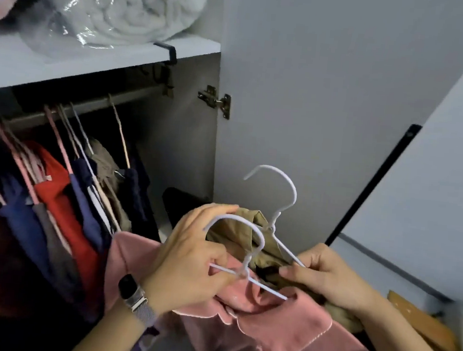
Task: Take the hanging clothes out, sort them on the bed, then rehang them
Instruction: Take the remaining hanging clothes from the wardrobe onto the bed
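Left hand [189,258] gripping pink garment's hanger [242,249], right hand [325,276] pinching khaki garment's hanger [280,207]

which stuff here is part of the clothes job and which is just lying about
Job: pink garment, khaki garment, two white hangers, clothes on the rail.
Lying about: rolled blanket in plastic, door hinge, smartwatch.

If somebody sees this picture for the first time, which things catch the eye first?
At centre, the left hand and the right hand hold two white hangers carrying a pink garment and a khaki garment. At left, a red garment hangs on the rail among dark clothes; a wrapped white blanket lies on the shelf above.
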`<state>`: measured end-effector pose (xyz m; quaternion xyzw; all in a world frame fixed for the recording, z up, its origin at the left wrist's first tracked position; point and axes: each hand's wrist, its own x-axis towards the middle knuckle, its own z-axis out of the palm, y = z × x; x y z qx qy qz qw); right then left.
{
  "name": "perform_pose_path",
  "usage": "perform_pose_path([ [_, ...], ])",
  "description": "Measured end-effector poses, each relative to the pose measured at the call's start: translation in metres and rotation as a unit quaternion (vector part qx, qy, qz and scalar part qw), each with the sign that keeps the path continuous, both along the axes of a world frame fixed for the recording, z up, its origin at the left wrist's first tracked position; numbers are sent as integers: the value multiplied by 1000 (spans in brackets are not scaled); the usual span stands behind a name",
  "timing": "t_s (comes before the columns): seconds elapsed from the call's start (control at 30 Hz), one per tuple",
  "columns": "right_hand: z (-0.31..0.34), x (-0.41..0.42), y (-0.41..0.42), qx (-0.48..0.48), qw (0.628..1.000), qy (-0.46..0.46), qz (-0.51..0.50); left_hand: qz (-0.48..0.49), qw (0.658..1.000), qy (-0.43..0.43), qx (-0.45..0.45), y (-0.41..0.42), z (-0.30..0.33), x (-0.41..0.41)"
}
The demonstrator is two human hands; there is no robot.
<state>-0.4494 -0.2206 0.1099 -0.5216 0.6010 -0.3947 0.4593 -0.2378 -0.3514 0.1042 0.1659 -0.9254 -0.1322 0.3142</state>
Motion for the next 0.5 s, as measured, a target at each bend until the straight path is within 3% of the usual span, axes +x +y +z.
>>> perform_pose_path([
  [0.23, 25, -27, 94, -7, 1000, 16, -26, -48, 999, 8, 14, 44, 12, -62],
  [0.4, 39, -52, 161, 24, 988, 123, -92, -74, 996, 5, 45, 95, 7, -108],
  [0.5, 45, -63, 203, 20, 984, 128, -126, -110, 993, 4, 43, 137, 6, -140],
])
